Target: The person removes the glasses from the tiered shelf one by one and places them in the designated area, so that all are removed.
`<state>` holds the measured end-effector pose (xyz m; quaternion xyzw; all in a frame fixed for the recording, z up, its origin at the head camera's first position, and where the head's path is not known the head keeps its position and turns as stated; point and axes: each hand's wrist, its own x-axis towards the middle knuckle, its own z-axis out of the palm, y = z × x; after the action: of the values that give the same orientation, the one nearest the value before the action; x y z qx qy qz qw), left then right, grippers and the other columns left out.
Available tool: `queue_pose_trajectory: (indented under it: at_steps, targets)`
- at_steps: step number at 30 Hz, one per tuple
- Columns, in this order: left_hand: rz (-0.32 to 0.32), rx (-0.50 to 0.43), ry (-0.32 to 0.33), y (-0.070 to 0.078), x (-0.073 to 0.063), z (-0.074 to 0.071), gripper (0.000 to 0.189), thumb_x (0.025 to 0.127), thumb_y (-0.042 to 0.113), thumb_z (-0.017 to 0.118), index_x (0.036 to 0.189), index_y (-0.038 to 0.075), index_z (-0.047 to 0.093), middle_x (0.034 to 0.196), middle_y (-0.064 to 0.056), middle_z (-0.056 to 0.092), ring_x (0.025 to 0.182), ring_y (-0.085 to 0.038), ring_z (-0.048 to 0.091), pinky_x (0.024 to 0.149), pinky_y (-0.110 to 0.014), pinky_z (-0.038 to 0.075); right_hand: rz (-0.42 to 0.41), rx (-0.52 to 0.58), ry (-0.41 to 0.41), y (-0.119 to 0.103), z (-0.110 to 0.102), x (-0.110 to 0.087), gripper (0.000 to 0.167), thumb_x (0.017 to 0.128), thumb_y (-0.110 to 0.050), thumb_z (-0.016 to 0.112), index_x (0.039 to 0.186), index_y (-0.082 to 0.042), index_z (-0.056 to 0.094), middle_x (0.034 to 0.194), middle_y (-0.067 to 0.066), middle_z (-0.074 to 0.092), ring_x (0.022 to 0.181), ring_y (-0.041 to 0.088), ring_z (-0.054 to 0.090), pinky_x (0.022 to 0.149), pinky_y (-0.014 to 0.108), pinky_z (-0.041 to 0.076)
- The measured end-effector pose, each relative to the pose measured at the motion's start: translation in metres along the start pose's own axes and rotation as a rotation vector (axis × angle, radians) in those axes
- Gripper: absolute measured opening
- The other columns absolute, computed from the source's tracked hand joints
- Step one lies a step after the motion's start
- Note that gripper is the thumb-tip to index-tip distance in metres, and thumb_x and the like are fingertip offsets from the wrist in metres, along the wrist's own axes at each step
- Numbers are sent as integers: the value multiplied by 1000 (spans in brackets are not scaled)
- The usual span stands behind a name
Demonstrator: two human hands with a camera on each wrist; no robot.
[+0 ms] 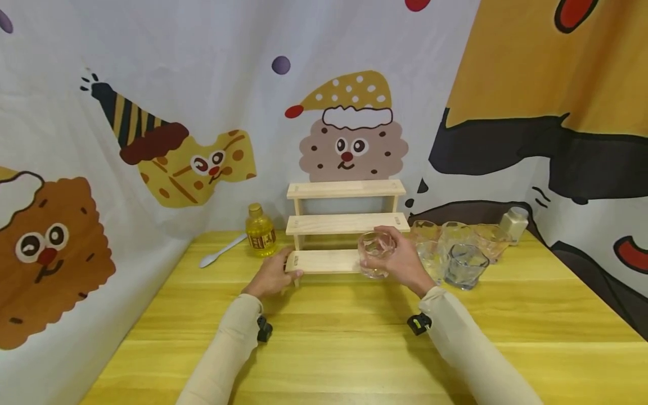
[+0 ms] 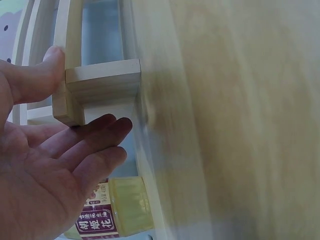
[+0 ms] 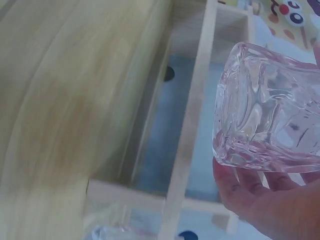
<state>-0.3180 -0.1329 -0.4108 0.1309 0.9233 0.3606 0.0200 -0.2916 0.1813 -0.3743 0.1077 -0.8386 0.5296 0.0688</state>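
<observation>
A three-step wooden rack (image 1: 344, 225) stands at the back middle of the yellow table (image 1: 329, 337). My left hand (image 1: 273, 274) rests against the left end of its lowest step, thumb on the step's end (image 2: 102, 80) and fingers (image 2: 95, 135) straight below it. My right hand (image 1: 405, 260) grips a clear pinkish glass (image 1: 376, 253) just over the right end of the lowest step. In the right wrist view the glass (image 3: 267, 107) fills the upper right, fingers (image 3: 260, 192) curled beneath it, with the rack's slats (image 3: 192, 125) behind.
Several clear glasses (image 1: 455, 250) cluster right of the rack. A small yellow bottle (image 1: 260, 230) and a white spoon (image 1: 220, 250) lie left of it. A white-capped jar (image 1: 513, 224) stands at the far right. A cartoon cloth backdrop hangs behind.
</observation>
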Motion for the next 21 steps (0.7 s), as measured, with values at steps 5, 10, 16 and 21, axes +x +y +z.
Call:
queue_pose_trajectory:
  at_steps: [5,10,16,21]
  targets:
    - [-1,25,3,1,0,-1,68,96,24,69,153,3,39,140,-23,59,128,-37,59,105,-52,50,25,-39,14,0,-21,-10,90,73,-32,91,149,-14,46,145,15,51,125,36,56,105,55,49]
    - [-2,33,10,0,-1,-1,68,95,24,70,152,2,39,139,-23,60,128,-37,59,105,-53,50,22,-116,38,0,-41,-21,92,74,-38,90,150,-15,44,147,15,50,125,38,55,103,59,48]
    - [3,25,17,-1,-1,1,68,96,24,70,152,2,40,138,-23,60,126,-37,59,105,-52,50,15,-198,72,2,-71,-35,91,78,-40,87,152,-14,41,150,18,47,126,40,54,101,63,46]
    - [-6,14,19,-1,-1,1,66,96,24,70,152,3,40,138,-22,61,125,-35,60,104,-52,51,42,-265,110,6,-101,-45,91,81,-42,84,153,-13,39,147,23,48,125,44,54,96,65,47]
